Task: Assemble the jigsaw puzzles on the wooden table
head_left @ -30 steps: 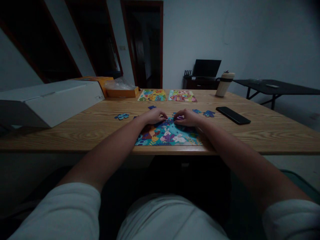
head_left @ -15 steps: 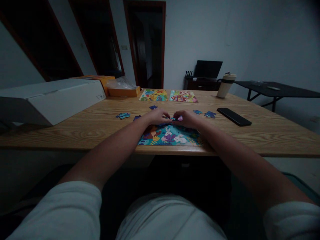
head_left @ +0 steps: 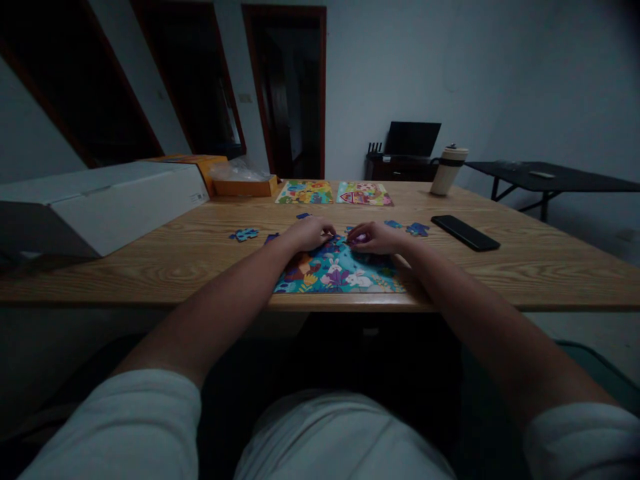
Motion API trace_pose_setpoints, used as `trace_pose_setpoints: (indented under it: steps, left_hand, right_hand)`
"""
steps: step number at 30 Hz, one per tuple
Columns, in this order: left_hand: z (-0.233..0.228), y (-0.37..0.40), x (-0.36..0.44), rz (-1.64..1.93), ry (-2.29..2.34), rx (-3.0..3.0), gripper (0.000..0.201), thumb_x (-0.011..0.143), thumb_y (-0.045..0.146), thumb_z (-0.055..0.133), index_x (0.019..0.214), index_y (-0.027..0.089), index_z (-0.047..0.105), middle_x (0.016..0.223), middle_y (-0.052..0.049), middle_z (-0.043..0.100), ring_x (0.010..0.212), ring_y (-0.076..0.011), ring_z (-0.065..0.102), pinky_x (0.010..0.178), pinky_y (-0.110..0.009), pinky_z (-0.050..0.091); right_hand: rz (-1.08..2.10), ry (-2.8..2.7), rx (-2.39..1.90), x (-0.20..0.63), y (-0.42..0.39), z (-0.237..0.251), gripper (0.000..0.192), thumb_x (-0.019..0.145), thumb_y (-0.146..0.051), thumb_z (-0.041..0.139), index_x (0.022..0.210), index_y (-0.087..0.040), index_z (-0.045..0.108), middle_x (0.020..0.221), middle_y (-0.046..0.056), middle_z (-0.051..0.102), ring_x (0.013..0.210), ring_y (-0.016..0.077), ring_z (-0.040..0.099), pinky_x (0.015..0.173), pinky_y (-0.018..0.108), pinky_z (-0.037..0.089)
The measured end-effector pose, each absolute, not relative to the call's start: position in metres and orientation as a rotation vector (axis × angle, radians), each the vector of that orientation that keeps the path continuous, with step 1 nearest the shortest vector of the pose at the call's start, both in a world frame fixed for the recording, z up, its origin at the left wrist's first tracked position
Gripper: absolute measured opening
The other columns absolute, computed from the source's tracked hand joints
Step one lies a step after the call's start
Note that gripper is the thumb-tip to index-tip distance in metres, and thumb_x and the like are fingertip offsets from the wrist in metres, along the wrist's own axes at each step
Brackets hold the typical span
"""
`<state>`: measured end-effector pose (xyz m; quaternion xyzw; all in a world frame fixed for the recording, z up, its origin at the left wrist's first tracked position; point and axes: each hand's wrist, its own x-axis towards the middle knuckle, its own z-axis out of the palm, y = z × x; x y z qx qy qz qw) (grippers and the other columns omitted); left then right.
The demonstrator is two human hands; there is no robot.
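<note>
A colourful jigsaw puzzle (head_left: 340, 272) with white rabbits lies at the near edge of the wooden table (head_left: 165, 257). My left hand (head_left: 309, 233) rests with curled fingers on the puzzle's far edge. My right hand (head_left: 374, 237) sits close beside it, fingertips pinched on a small purple puzzle piece (head_left: 358, 237) at that same edge. The two hands nearly touch. Loose blue pieces lie beyond: one at the left (head_left: 244, 234), one behind my left hand (head_left: 303, 215), one at the right (head_left: 417, 229).
Two other picture puzzles (head_left: 305, 192) (head_left: 363, 193) lie further back. A black phone (head_left: 465, 232) and a tall cup (head_left: 449, 170) are at the right. A long white box (head_left: 100, 203) and an orange box (head_left: 245, 185) stand at the left. A black side table (head_left: 550, 177) is beyond.
Both hands have stayed at the puzzle's far edge with only small finger shifts. The view has wobbled slightly.
</note>
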<state>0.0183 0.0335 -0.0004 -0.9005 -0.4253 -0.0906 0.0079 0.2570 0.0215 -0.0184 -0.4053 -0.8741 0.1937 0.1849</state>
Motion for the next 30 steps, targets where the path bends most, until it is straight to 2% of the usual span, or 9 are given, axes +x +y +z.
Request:
trace_pose_setpoints:
  steps: [2, 4, 7, 12, 14, 19, 26, 30]
  left_hand:
    - [0.001, 0.030, 0.020, -0.252, -1.326, -2.778, 0.032, 0.093, 0.038, 0.051, 0.106, 0.021, 0.074, 0.106, -0.008, 0.073, 0.095, -0.0202, 0.064, 0.080, -0.026, 0.044]
    - [0.002, 0.025, 0.023, -0.217, -1.324, -2.782, 0.042, 0.092, 0.051, 0.049, 0.102, 0.021, 0.076, 0.098, -0.009, 0.073, 0.087, -0.0212, 0.064, 0.073, -0.027, 0.043]
    - [0.002, 0.021, 0.026, -0.179, -1.298, -2.774, 0.053, 0.090, 0.061, 0.047, 0.106, 0.020, 0.076, 0.095, -0.011, 0.072, 0.082, -0.0234, 0.064, 0.069, -0.029, 0.042]
    - [-0.001, 0.027, 0.025, -0.199, -1.171, -2.819, 0.043, 0.093, 0.044, 0.049, 0.122, 0.019, 0.070, 0.115, -0.014, 0.068, 0.095, -0.0233, 0.063, 0.079, -0.029, 0.044]
    - [-0.002, 0.031, 0.023, -0.214, -1.155, -2.880, 0.041, 0.094, 0.041, 0.049, 0.122, 0.017, 0.070, 0.116, -0.013, 0.069, 0.098, -0.0223, 0.063, 0.083, -0.028, 0.043]
    - [-0.003, 0.033, 0.023, -0.354, -1.209, -3.003, 0.040, 0.095, 0.045, 0.050, 0.119, 0.021, 0.070, 0.111, -0.008, 0.073, 0.094, -0.0207, 0.065, 0.080, -0.028, 0.045]
    - [-0.008, 0.035, 0.024, -0.329, -1.051, -2.989, 0.036, 0.093, 0.039, 0.054, 0.117, 0.019, 0.072, 0.115, -0.009, 0.071, 0.101, -0.0200, 0.064, 0.088, -0.027, 0.045]
    - [-0.007, 0.039, 0.021, -0.287, -1.052, -3.039, 0.034, 0.093, 0.035, 0.052, 0.117, 0.021, 0.072, 0.115, -0.007, 0.071, 0.101, -0.0183, 0.064, 0.087, -0.025, 0.045]
  right_hand:
    - [0.563, -2.467, -1.133, 0.256, 0.020, -0.017, 0.024, 0.081, -0.026, 0.067, 0.102, -0.021, 0.077, 0.106, 0.006, 0.074, 0.091, 0.0208, 0.067, 0.081, 0.029, 0.051]
    - [0.560, -2.459, -1.122, 0.256, 0.018, -0.014, 0.020, 0.081, -0.026, 0.066, 0.097, -0.022, 0.078, 0.104, 0.005, 0.074, 0.090, 0.0207, 0.067, 0.080, 0.029, 0.051]
    - [0.523, -2.370, -1.145, 0.260, 0.020, -0.011, 0.019, 0.082, -0.028, 0.065, 0.093, -0.021, 0.079, 0.099, 0.006, 0.075, 0.085, 0.0200, 0.066, 0.077, 0.029, 0.050]
    - [0.454, -2.098, -1.300, 0.273, 0.032, -0.013, 0.020, 0.083, -0.028, 0.063, 0.091, -0.015, 0.076, 0.087, 0.008, 0.074, 0.072, 0.0168, 0.062, 0.068, 0.028, 0.048]
    - [0.446, -2.058, -1.307, 0.278, 0.036, -0.014, 0.018, 0.084, -0.026, 0.062, 0.088, -0.014, 0.075, 0.086, 0.008, 0.074, 0.074, 0.0166, 0.062, 0.068, 0.027, 0.048]
    - [0.431, -2.067, -1.315, 0.280, 0.037, -0.015, 0.016, 0.085, -0.023, 0.061, 0.087, -0.014, 0.075, 0.087, 0.008, 0.074, 0.074, 0.0172, 0.062, 0.068, 0.027, 0.048]
    - [0.412, -2.183, -1.365, 0.272, 0.029, -0.012, 0.021, 0.086, -0.025, 0.061, 0.096, -0.015, 0.076, 0.094, 0.008, 0.074, 0.074, 0.0161, 0.062, 0.067, 0.025, 0.047]
    - [0.336, -2.383, -1.272, 0.261, 0.021, -0.012, 0.026, 0.086, -0.027, 0.062, 0.104, -0.017, 0.077, 0.105, 0.009, 0.073, 0.085, 0.0186, 0.065, 0.075, 0.025, 0.048]
